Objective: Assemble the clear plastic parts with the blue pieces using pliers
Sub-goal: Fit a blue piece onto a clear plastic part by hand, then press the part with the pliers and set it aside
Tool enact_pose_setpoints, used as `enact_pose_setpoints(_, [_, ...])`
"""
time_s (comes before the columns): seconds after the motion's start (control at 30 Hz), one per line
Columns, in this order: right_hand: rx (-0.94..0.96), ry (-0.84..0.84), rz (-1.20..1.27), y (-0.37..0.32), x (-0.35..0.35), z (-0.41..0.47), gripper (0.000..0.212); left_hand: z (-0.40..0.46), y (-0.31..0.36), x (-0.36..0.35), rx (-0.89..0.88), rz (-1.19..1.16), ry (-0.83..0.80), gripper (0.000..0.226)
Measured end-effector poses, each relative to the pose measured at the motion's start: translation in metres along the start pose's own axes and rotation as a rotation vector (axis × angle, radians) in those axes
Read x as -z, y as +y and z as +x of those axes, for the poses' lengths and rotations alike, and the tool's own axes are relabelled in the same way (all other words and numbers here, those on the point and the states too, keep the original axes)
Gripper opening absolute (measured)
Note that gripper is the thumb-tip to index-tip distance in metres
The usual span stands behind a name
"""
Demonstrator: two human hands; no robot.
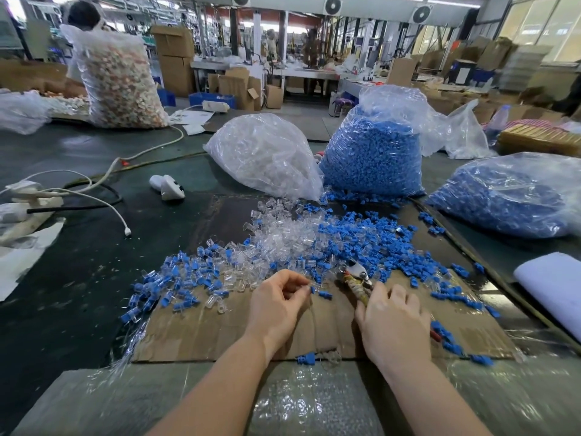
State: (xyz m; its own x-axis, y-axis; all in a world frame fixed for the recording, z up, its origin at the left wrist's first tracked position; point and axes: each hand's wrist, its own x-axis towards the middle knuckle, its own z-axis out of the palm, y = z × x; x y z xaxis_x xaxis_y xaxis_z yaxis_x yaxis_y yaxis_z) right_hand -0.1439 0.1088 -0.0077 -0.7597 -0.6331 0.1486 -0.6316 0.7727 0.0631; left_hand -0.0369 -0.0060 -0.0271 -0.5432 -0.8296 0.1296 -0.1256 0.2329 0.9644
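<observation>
My left hand (278,305) hovers over the cardboard sheet (220,335), fingers curled, pinching a small blue piece (312,290) at its fingertips. My right hand (393,322) grips the wrapped handles of the pliers (355,275), whose metal jaws point away toward the pile. Loose clear plastic parts (283,237) and blue pieces (371,243) lie heaped just beyond both hands. To the left lies a spread of joined clear-and-blue parts (176,281).
A bag of clear parts (264,152) and two bags of blue pieces (374,152) (509,196) stand behind the pile. White cables (103,177) and a white device (166,185) lie at left. Bubble wrap (298,401) covers the near edge. A person sits at far left.
</observation>
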Motion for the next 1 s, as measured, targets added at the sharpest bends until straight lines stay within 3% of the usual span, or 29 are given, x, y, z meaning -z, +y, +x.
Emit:
enact_pose_setpoints(0.13, [0.094,-0.008,0.161,0.002,0.014,0.005,0.036,0.005,0.002,0.003,0.064,-0.096,0.029,0.012])
enact_pose_setpoints(0.27, [0.204,-0.264,0.619,0.0,0.039,0.008,0.027,0.013,0.01,0.005,0.248,-0.383,0.039,0.009])
enact_pose_setpoints(0.33, [0.229,-0.362,0.72,-0.002,0.049,0.008,0.03,0.017,0.013,0.005,0.27,-0.419,0.055,0.009])
enact_pose_setpoints(0.5, [0.234,-0.51,0.803,-0.006,0.059,0.008,0.033,0.02,0.019,0.007,0.286,-0.398,0.072,0.007])
enact_pose_setpoints(0.63, [0.262,-0.64,0.805,-0.002,0.067,0.008,0.018,0.02,0.022,0.01,0.314,-0.383,0.084,0.005])
enact_pose_setpoints(1.0, [0.272,-0.726,0.789,-0.001,0.072,0.01,0.004,0.021,0.034,0.007,0.303,-0.322,0.141,0.012])
